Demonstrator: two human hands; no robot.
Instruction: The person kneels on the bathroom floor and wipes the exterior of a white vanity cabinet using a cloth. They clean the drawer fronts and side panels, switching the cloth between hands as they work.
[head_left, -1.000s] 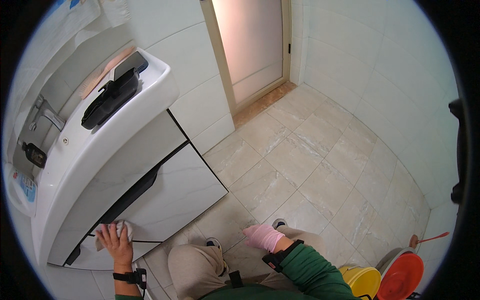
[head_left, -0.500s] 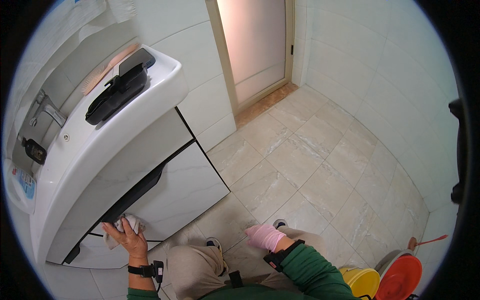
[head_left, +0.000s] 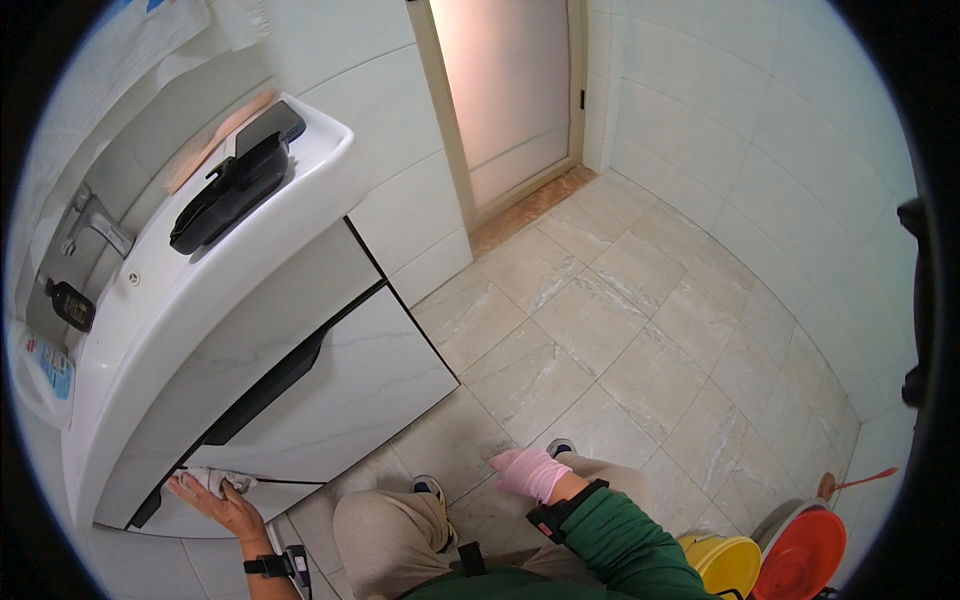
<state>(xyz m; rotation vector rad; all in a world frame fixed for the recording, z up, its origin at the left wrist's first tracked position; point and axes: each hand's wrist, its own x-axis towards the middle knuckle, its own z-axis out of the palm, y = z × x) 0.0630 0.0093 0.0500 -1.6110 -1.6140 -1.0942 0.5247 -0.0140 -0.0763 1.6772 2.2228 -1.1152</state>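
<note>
My bare left hand (head_left: 222,508) presses a crumpled greyish-white cloth (head_left: 212,481) against the cabinet front (head_left: 350,370), close to the dark seam between its panels and beside the lower dark handle (head_left: 150,508). Part of the cloth is covered by the fingers. A longer dark handle (head_left: 265,393) runs across the white marbled panel above. My right hand (head_left: 527,474), in a pink glove, rests loosely closed near my right knee, touching nothing else that shows; its palm side is hidden.
On the white washbasin (head_left: 320,185) lie a black case (head_left: 235,195), a dark flat object (head_left: 272,124) and a pink hairbrush (head_left: 220,140). A tap (head_left: 105,228), dark bottle (head_left: 70,304) and white bottle (head_left: 42,375) stand left. Yellow (head_left: 722,566) and red (head_left: 803,557) buckets are lower right.
My left hand has slid down and left with the cloth, from the end of the long handle to the seam by the lower one. My right hand stays in place.
</note>
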